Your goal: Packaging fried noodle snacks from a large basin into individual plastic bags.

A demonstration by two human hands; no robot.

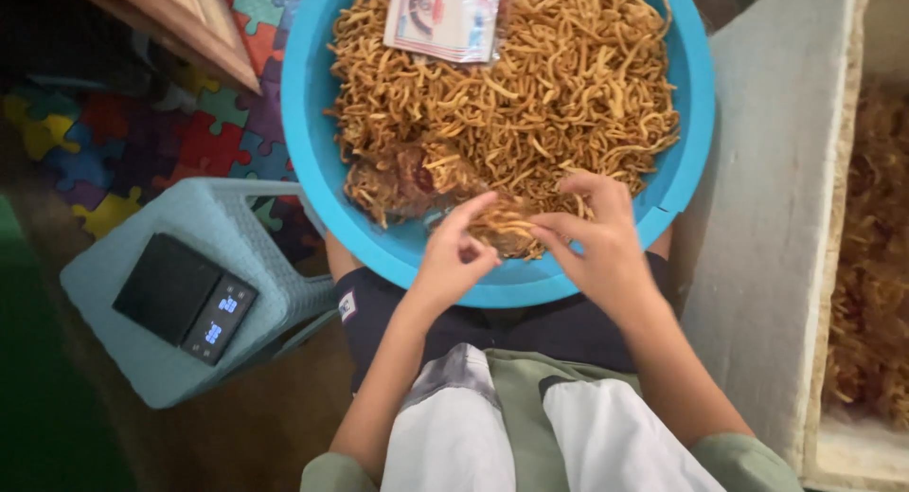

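Note:
A big blue basin rests on my lap, heaped with thin golden fried snack sticks. My left hand and my right hand meet at the basin's near rim, both pinching a clear plastic bag partly filled with sticks. A second filled clear bag lies in the basin just left of my hands. A stack of printed labels in plastic lies on the sticks at the far side.
A black digital scale sits on a pale blue plastic stool to my left. A colourful puzzle mat covers the floor. A white foam box with more sticks stands at my right.

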